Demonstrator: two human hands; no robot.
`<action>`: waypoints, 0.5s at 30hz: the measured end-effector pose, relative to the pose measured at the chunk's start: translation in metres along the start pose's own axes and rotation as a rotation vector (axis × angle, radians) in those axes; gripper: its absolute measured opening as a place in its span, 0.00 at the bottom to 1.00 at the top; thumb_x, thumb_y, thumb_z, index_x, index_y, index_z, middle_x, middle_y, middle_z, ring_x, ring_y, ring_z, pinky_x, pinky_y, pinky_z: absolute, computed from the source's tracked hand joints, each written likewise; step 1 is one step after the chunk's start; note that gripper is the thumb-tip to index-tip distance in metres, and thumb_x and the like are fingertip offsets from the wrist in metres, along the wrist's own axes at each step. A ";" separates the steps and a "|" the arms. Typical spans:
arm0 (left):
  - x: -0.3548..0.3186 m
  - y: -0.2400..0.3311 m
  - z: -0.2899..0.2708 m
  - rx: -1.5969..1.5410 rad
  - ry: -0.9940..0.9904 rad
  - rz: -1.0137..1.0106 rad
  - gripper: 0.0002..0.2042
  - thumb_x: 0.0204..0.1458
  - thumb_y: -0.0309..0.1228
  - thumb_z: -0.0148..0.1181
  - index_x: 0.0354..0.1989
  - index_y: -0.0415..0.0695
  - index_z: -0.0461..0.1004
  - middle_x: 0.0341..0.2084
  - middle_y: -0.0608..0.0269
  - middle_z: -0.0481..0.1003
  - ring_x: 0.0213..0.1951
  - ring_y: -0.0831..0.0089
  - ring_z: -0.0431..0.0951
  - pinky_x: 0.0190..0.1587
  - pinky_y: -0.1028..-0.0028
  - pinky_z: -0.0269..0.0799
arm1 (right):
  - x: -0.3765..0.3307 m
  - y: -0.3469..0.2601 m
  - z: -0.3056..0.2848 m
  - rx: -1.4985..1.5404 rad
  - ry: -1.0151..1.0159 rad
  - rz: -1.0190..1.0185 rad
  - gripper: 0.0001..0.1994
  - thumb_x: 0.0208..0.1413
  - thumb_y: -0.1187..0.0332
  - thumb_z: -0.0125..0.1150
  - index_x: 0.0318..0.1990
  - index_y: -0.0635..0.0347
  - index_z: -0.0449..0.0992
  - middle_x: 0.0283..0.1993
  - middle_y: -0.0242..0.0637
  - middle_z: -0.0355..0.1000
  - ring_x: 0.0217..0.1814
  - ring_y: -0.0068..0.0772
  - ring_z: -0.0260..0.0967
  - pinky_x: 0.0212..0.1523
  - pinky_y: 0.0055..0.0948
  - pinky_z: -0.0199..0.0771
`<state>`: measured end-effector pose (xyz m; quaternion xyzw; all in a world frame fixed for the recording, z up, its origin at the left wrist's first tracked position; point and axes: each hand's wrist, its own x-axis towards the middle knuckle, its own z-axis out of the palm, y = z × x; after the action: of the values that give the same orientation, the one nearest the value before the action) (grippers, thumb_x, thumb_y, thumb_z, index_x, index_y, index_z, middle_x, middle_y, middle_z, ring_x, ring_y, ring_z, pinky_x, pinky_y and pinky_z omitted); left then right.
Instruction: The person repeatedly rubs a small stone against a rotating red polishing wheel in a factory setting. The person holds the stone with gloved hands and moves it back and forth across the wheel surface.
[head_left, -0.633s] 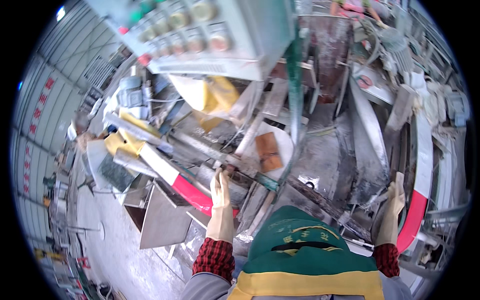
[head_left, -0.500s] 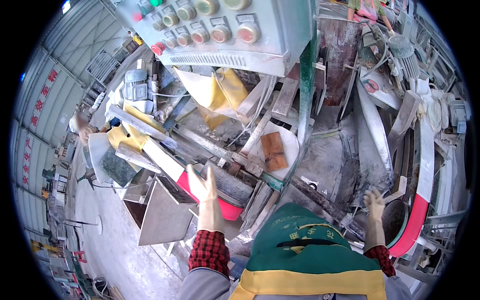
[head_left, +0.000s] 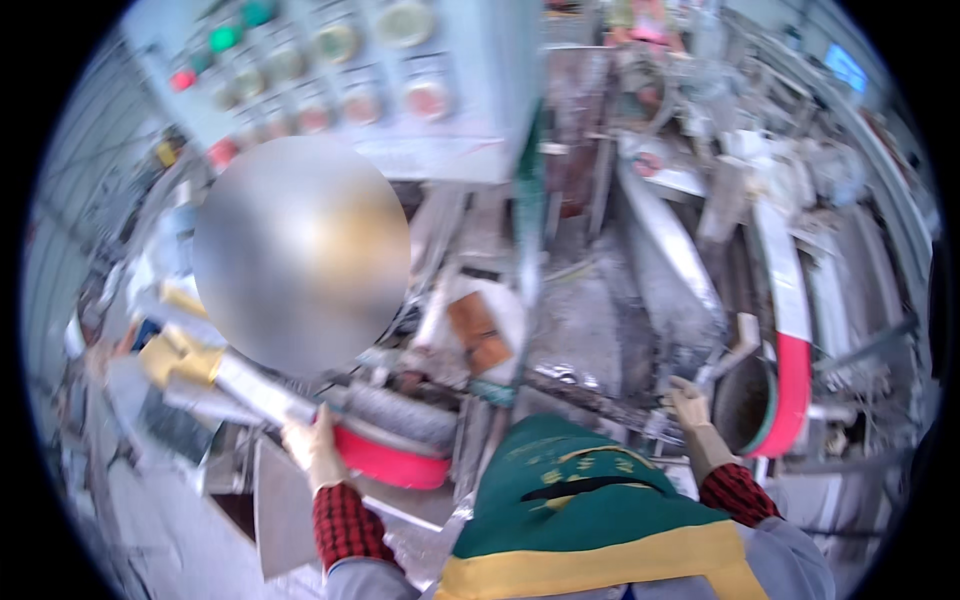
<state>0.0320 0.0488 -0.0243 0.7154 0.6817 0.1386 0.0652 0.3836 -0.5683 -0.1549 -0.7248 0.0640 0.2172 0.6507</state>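
My left hand (head_left: pixel 315 450), in a pale glove, is at a curved red-and-white guard (head_left: pixel 392 462) on the left. Its thumb and fingers are apart, and it seems to touch the guard where white meets red. My right hand (head_left: pixel 690 405), also gloved, is curled beside a pale bar (head_left: pixel 737 345) at the right. What its fingers close on, if anything, is hidden and blurred. A brown wooden block (head_left: pixel 480 332) lies on a white surface between the hands, beyond both.
A control panel (head_left: pixel 350 75) with several round buttons hangs above at the left. A green post (head_left: pixel 529 200) rises in the middle. Another red-and-white curved guard (head_left: pixel 793 390) stands at the right. My green apron (head_left: pixel 590 490) fills the lower middle. A blurred disc hides part of the left.
My view has swung, and the scene is smeared. My left hand has come down from above the left guard to its edge. My right hand stays curled near the pale bar.
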 end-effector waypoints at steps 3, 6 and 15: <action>-0.006 -0.001 0.009 -0.202 0.031 0.023 0.38 0.40 0.50 0.72 0.55 0.34 0.69 0.46 0.31 0.74 0.49 0.39 0.76 0.54 0.51 0.71 | -0.012 0.007 -0.006 -0.162 0.060 0.011 0.18 0.61 0.76 0.56 0.59 0.64 0.72 0.40 0.40 0.80 0.35 0.23 0.76 0.33 0.24 0.76; -0.003 -0.008 0.023 -0.034 0.072 0.125 0.37 0.47 0.50 0.65 0.59 0.35 0.65 0.44 0.31 0.74 0.46 0.36 0.75 0.52 0.47 0.70 | -0.023 0.001 -0.010 -0.392 0.108 0.061 0.24 0.52 0.68 0.66 0.57 0.66 0.75 0.36 0.40 0.81 0.34 0.25 0.76 0.38 0.23 0.76; -0.025 -0.014 0.008 0.028 -0.108 0.145 0.48 0.52 0.63 0.57 0.70 0.37 0.50 0.68 0.45 0.50 0.67 0.49 0.53 0.67 0.58 0.59 | -0.038 0.009 -0.005 -0.210 0.107 0.086 0.24 0.54 0.67 0.60 0.60 0.63 0.73 0.34 0.39 0.79 0.35 0.24 0.75 0.39 0.24 0.74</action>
<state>0.0203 0.0258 -0.0386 0.7701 0.6256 0.0946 0.0817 0.3476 -0.5820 -0.1477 -0.7962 0.1065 0.2116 0.5567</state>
